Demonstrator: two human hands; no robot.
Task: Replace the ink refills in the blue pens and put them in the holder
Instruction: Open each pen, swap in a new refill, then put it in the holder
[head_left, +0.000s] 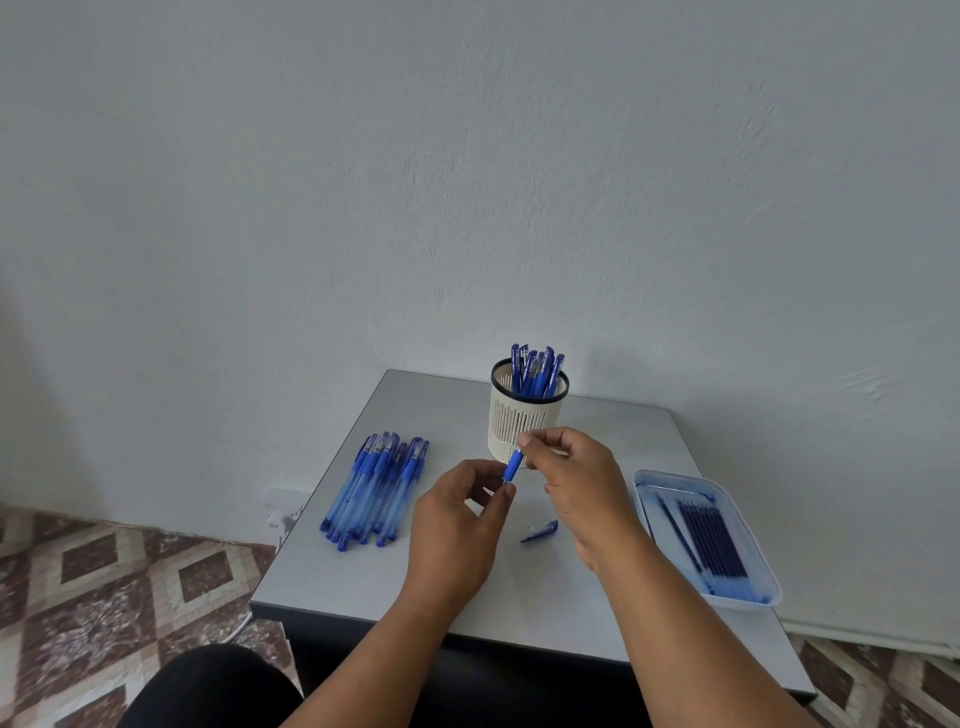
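Head view: patterned tile floor (104, 571) is seen nearest, then grey table (374, 587) set against a pale wall (467, 182). Left hand (457, 525) and right hand (576, 483) are both pinched on one blue pen (514, 464), held tilted above the table. Loose cap (540, 531) lies beneath. Refill tray (748, 525) is placed right, pen pile (376, 488) left. Slotted white holder (527, 415), filled with pens, stands behind.

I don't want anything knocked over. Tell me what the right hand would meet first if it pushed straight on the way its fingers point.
Probably the pen holder: the right hand points up-left with the holder's wall just behind its fingertips, though depth is unclear.
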